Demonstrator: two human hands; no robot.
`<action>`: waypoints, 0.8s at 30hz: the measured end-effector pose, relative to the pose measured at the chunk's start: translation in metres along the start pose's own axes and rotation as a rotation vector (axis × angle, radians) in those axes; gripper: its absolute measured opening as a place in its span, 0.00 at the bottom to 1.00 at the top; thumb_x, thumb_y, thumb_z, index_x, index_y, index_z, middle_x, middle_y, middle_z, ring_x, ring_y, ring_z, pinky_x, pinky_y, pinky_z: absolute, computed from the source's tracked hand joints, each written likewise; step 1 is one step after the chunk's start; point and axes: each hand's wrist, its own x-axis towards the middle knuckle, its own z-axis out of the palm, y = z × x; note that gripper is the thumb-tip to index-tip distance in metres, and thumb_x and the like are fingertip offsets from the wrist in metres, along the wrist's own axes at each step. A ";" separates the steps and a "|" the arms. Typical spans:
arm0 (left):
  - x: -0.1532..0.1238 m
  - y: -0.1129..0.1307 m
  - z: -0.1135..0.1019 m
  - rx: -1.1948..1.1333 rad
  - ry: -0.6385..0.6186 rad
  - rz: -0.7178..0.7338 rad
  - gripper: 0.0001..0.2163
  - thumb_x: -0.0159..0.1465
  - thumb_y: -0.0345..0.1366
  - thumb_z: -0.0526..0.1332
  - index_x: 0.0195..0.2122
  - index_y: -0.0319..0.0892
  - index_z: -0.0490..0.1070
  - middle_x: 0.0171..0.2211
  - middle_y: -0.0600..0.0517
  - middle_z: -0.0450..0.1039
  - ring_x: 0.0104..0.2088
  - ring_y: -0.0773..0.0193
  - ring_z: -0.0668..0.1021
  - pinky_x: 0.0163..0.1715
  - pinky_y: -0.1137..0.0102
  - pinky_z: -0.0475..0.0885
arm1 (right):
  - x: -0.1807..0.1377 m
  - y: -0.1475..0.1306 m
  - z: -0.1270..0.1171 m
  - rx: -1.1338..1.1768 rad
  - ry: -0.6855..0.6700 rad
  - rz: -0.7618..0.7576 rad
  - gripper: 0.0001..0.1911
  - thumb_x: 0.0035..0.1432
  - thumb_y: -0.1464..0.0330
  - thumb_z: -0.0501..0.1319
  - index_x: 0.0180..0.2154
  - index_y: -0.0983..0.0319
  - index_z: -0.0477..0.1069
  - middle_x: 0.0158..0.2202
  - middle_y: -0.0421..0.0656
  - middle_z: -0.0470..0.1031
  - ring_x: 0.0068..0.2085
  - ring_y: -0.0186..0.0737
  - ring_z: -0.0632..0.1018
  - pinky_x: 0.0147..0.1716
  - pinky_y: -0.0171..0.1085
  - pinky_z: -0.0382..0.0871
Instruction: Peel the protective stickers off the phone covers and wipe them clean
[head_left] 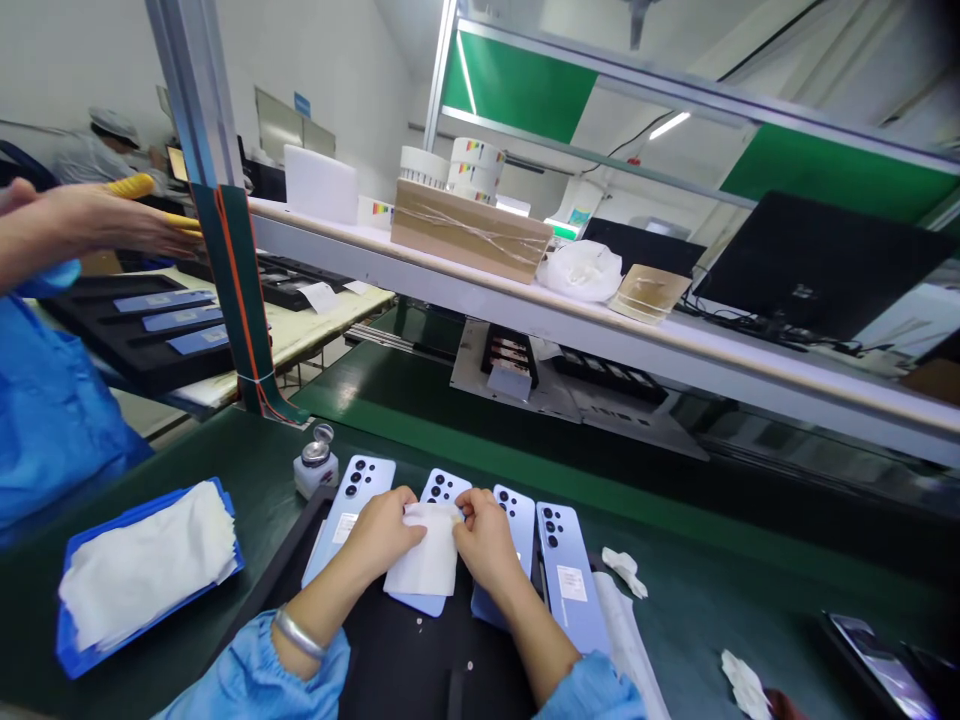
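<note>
A white wipe (422, 562) is stretched between my two hands over a light blue phone (442, 487), hiding most of its back. My left hand (384, 532) pinches the wipe's upper left corner, and my right hand (486, 540) pinches its upper right corner. To the left lies another blue phone (367, 490), partly behind my left hand. A third phone (517, 510) is partly covered by my right hand. Farther right is a fourth phone (574, 590) with a white label. All lie back up on a black tray (405, 660).
A blue bin (71, 650) of white wipes stands at left, near a small pump bottle (316, 465). Crumpled wipes (625, 572) lie at right. A shelf (450, 275) crosses above the green bench (720, 560). At far left, another person's hand (97, 222) is near a metal post (202, 120).
</note>
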 end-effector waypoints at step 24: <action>-0.010 0.003 0.007 0.118 0.112 0.163 0.31 0.57 0.22 0.60 0.61 0.50 0.63 0.52 0.45 0.67 0.50 0.54 0.74 0.46 0.65 0.68 | -0.011 -0.013 -0.013 -0.034 -0.053 -0.289 0.10 0.55 0.77 0.51 0.36 0.58 0.63 0.38 0.43 0.66 0.39 0.42 0.70 0.38 0.38 0.63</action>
